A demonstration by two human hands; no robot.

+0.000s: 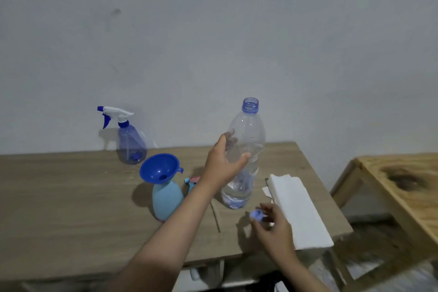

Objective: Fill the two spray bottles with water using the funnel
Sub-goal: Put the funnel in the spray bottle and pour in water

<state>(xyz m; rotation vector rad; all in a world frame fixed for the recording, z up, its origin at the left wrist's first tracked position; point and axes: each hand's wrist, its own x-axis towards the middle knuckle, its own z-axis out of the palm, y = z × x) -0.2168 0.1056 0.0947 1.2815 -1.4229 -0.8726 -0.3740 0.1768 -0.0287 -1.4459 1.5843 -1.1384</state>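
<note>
Your left hand (221, 161) grips the upright water bottle (244, 154), open neck pointing up; your right hand (272, 223) pinches its cap (256, 214) above the bench (71, 197).

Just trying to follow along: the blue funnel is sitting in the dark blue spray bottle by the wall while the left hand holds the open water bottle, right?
Not quite. The head view shows the funnel sitting in the light blue bottle nearer the person. The dark blue spray bottle by the wall has its trigger top on. The left hand does hold the open water bottle.
</note>
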